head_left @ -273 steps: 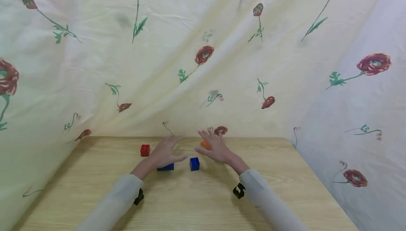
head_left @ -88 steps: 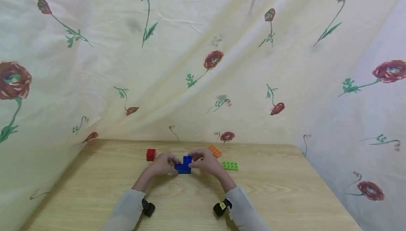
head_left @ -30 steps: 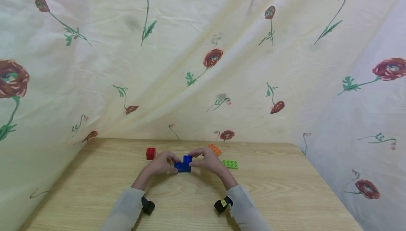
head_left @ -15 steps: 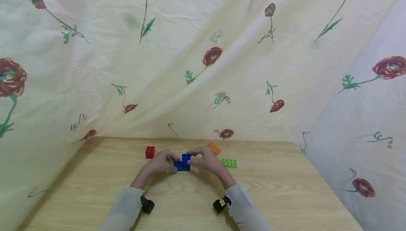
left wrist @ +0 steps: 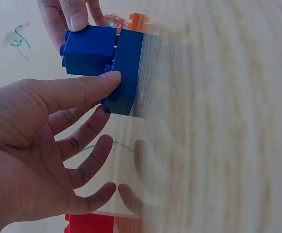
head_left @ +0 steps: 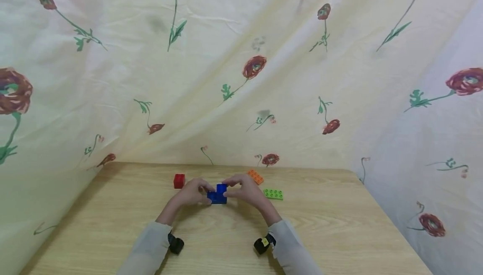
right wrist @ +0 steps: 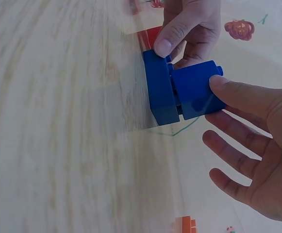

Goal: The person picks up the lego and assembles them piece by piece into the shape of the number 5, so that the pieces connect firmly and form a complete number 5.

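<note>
Flowered cloth [head_left: 211,27] hangs beyond the fingers; the worktop [head_left: 234,241] lies beneath. Left hand [head_left: 192,192] and right hand [head_left: 244,189] angle inward, thumbs and fingertips pinching, spare fingers spread. Between them, the long brick [right wrist: 159,90], pinched left, carries the short brick [right wrist: 194,90], pinched right; both look light, stiff and slick, best taken by flat sides.

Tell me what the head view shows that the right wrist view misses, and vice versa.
Only head: the lime-green eight-stud brick, pale sleeves and black wrist cameras.
Only right wrist: a thin gap, studs showing, between the upper blue brick and longer blue brick.
Both: left hand pinching the longer one, right hand the upper one, plus the red brick and orange brick.
</note>
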Action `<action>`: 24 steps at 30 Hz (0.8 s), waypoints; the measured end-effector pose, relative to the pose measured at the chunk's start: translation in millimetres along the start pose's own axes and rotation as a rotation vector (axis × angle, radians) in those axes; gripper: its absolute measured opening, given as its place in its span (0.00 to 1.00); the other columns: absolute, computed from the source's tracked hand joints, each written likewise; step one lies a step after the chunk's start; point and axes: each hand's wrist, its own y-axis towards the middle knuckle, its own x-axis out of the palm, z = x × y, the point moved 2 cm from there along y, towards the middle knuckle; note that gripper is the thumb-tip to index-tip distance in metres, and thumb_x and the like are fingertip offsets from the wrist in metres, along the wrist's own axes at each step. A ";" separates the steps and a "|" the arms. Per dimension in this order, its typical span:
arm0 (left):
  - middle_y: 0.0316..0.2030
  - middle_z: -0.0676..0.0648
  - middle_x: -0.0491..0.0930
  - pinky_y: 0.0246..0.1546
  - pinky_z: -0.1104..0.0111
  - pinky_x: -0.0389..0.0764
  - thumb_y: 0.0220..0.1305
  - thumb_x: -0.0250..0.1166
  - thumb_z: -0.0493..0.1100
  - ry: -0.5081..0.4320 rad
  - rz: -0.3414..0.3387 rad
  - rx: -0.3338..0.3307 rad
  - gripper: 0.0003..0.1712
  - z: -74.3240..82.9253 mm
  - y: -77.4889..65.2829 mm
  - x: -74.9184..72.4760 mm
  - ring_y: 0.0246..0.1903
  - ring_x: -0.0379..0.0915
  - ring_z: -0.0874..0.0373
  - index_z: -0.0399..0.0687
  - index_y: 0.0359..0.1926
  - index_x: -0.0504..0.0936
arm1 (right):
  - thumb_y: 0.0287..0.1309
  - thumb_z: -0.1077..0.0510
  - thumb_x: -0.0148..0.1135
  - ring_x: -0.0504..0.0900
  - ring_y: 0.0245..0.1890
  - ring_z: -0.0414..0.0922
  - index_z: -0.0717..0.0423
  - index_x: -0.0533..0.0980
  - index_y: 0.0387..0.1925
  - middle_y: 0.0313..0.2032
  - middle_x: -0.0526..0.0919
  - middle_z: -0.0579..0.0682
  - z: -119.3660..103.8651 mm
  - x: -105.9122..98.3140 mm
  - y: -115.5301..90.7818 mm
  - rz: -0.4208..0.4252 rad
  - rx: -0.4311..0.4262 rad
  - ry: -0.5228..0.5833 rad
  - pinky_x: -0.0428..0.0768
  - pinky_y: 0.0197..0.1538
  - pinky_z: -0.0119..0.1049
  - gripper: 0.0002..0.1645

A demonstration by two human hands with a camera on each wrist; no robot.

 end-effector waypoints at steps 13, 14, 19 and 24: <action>0.42 0.50 0.84 0.50 0.57 0.75 0.54 0.77 0.33 -0.014 0.013 -0.059 0.15 1.7 0.7 0.7 0.45 0.72 0.53 0.47 0.44 0.90 | 0.58 0.53 0.75 0.83 0.50 0.50 0.50 0.86 0.51 0.49 0.89 0.51 1.5 -3.9 -1.0 0.010 0.007 0.004 0.79 0.51 0.49 0.18; 0.42 0.50 0.84 0.50 0.57 0.75 0.54 0.77 0.33 -0.014 0.014 -0.059 0.15 1.8 0.8 0.5 0.45 0.72 0.53 0.47 0.44 0.90 | 0.57 0.53 0.75 0.83 0.50 0.50 0.51 0.86 0.50 0.49 0.89 0.51 1.5 -4.1 -0.9 0.011 0.006 0.004 0.79 0.52 0.51 0.18; 0.43 0.49 0.85 0.49 0.58 0.76 0.54 0.77 0.32 -0.016 0.016 -0.046 0.15 2.0 0.3 -0.2 0.44 0.73 0.53 0.45 0.44 0.90 | 0.57 0.54 0.75 0.83 0.50 0.51 0.50 0.86 0.51 0.49 0.89 0.50 1.7 -4.0 -0.2 0.007 0.013 0.015 0.78 0.54 0.52 0.18; 0.42 0.48 0.85 0.48 0.58 0.76 0.54 0.77 0.33 -0.014 0.006 -0.039 0.15 2.5 -1.1 0.4 0.45 0.73 0.52 0.44 0.44 0.90 | 0.56 0.53 0.76 0.83 0.49 0.48 0.50 0.87 0.50 0.47 0.89 0.49 2.0 -3.1 -1.0 0.004 0.024 -0.002 0.78 0.54 0.51 0.18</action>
